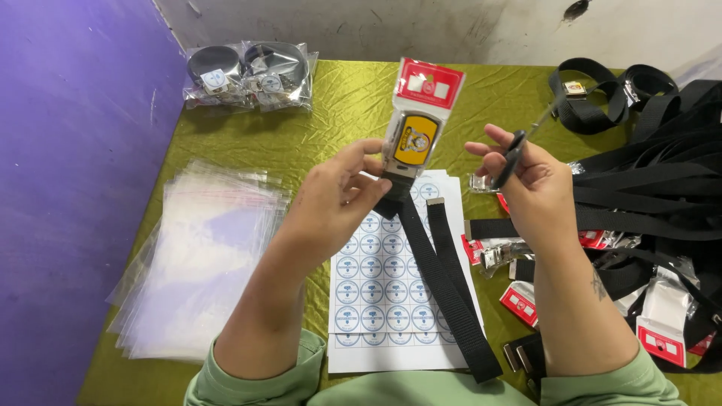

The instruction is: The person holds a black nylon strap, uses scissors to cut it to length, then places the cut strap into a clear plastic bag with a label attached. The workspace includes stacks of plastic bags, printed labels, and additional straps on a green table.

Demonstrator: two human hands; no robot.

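Observation:
My left hand (340, 197) holds up a yellow belt buckle in a clear packet with a red card top (418, 124). From the buckle a black webbing belt (444, 286) hangs down across a white sheet of round stickers (376, 301). My right hand (530, 184) grips black-handled scissors (517, 154), with the blades pointing up and to the right, close beside the packet.
A green cloth (353, 113) covers the table. A stack of clear plastic bags (203, 263) lies at the left. Bagged belts (252, 75) sit at the back left. A heap of black belts (654, 188) and red-carded buckle packets (519, 301) fills the right.

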